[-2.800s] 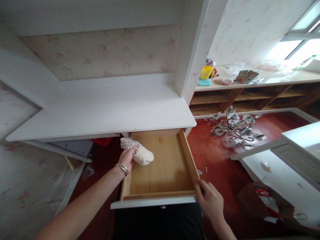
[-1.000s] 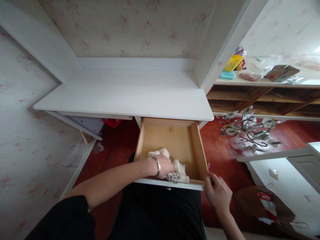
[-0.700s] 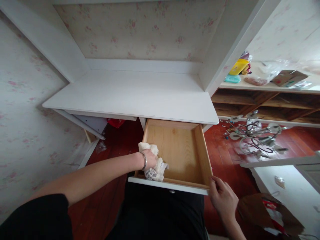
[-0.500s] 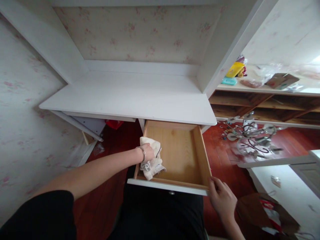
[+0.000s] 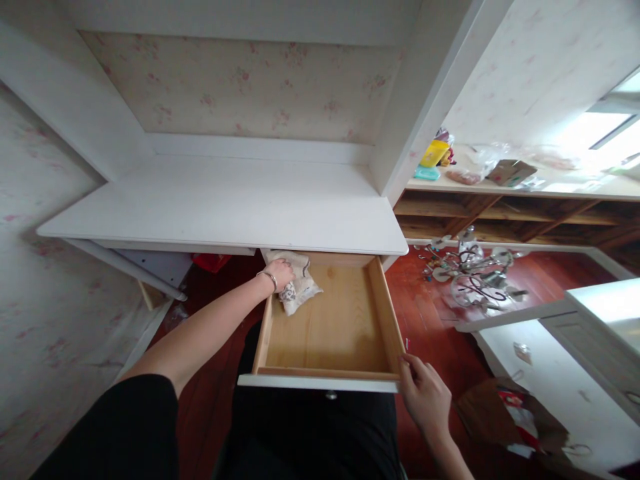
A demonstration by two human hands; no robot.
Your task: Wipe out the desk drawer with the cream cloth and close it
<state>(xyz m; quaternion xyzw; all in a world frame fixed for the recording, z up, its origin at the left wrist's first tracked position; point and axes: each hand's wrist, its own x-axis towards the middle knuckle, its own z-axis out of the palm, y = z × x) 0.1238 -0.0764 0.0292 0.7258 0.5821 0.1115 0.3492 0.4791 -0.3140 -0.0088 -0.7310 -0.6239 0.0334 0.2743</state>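
A wooden drawer (image 5: 345, 320) with a white front is pulled out from under the white desk (image 5: 240, 200). My left hand (image 5: 281, 272), a bracelet at its wrist, is closed on a cream cloth (image 5: 303, 293) at the drawer's back left corner. Part of the cloth lies over the left side wall and part on the drawer's bottom. At the front right corner my right hand (image 5: 425, 393) grips the drawer's edge, with the thumb and fingers bent around it. A small round knob (image 5: 331, 395) sits on the drawer front.
To the right, a chandelier (image 5: 475, 273) lies on the red wood floor near a low shelf unit (image 5: 500, 207) holding bags and a box. A white cabinet (image 5: 560, 373) and a brown paper bag (image 5: 490, 413) stand at lower right. A red object (image 5: 213, 262) is under the desk.
My left hand has moved the cloth from the drawer's left front part back to its far left corner. My right hand stays on the front right corner. The view has shifted slightly.
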